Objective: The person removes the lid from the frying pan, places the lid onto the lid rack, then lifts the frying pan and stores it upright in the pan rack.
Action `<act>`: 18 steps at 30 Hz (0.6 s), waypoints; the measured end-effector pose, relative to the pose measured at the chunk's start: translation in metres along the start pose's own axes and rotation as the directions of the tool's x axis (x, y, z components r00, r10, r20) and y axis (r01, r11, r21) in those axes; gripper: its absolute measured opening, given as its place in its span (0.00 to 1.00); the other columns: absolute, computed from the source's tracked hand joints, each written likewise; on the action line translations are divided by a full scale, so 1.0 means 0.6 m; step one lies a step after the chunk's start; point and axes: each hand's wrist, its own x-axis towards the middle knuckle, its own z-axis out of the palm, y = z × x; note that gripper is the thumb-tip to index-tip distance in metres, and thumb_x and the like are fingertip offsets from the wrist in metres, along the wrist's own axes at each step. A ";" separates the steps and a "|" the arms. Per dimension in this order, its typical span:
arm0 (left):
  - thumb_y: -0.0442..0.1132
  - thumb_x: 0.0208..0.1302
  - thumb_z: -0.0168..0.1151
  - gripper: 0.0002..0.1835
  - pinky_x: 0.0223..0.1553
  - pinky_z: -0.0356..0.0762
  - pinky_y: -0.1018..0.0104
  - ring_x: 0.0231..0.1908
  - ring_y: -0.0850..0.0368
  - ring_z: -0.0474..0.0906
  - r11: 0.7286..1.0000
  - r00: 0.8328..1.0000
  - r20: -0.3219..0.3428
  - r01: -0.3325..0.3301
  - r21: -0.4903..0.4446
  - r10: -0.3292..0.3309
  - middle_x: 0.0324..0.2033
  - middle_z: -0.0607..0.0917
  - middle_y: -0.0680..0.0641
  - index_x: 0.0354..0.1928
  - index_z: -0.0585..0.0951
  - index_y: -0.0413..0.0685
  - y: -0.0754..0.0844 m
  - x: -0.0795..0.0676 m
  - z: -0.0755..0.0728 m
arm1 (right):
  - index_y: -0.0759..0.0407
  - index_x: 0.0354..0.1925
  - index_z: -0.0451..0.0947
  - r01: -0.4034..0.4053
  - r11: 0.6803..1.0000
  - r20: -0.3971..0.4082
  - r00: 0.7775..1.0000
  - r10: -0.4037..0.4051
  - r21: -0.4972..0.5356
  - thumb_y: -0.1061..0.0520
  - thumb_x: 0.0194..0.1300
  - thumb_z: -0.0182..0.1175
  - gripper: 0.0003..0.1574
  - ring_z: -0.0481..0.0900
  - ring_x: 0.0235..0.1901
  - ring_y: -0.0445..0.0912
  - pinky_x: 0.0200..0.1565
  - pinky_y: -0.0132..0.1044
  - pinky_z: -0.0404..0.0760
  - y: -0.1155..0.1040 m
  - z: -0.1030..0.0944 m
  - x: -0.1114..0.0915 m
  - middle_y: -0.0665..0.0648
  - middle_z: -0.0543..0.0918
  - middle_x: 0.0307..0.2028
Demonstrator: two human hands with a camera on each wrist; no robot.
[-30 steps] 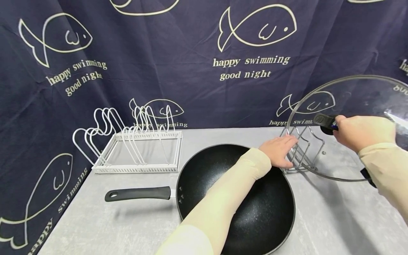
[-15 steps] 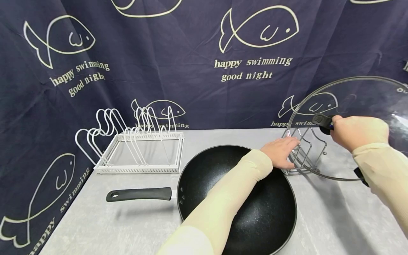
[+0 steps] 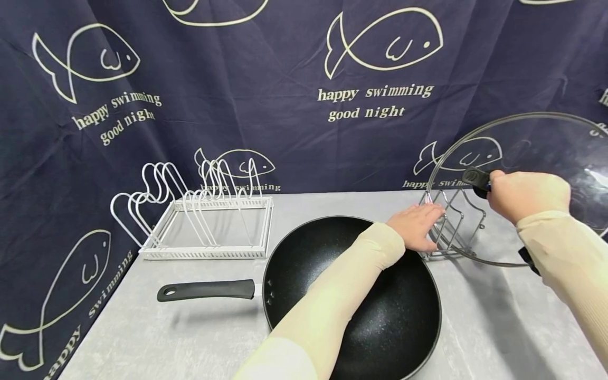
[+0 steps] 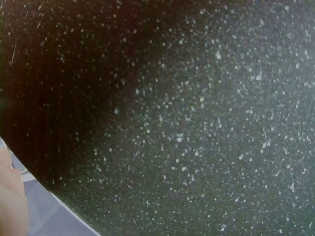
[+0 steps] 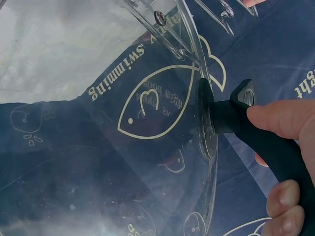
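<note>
My right hand (image 3: 528, 194) grips the black handle (image 5: 275, 147) of a large glass lid (image 3: 532, 142), thumb on one side and fingers curled on the other. The lid stands upright on edge. Its left rim lies in among the wires of a small metal rack (image 3: 458, 224); how deep it sits cannot be told. My left hand (image 3: 415, 227) holds the rack's left end, fingers along the wires and thumb apart, partly hiding them. Below my left forearm lies a black wok (image 3: 304, 264), its handle (image 3: 209, 289) pointing left. The wok's speckled inside (image 4: 197, 123) fills the left wrist view.
A white wire rack (image 3: 204, 253) with several looped dividers stands at the back left of the grey table (image 3: 119, 327). A dark blue curtain (image 3: 275, 63) with fish prints hangs right behind the table.
My right hand has shifted slightly left, with the lid's handle moving along. My left hand, the wok and both racks stay in place.
</note>
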 end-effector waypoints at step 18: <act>0.61 0.60 0.57 0.45 0.68 0.41 0.73 0.71 0.65 0.46 0.999 1.000 0.000 0.003 0.037 -0.003 0.72 0.54 0.56 0.74 0.52 0.55 -0.003 0.000 0.001 | 0.65 0.19 0.63 0.008 1.000 -0.017 1.000 -0.008 0.014 0.64 0.49 0.51 0.08 0.62 0.05 0.64 0.12 0.64 0.59 -0.001 0.006 -0.002 0.58 0.63 0.03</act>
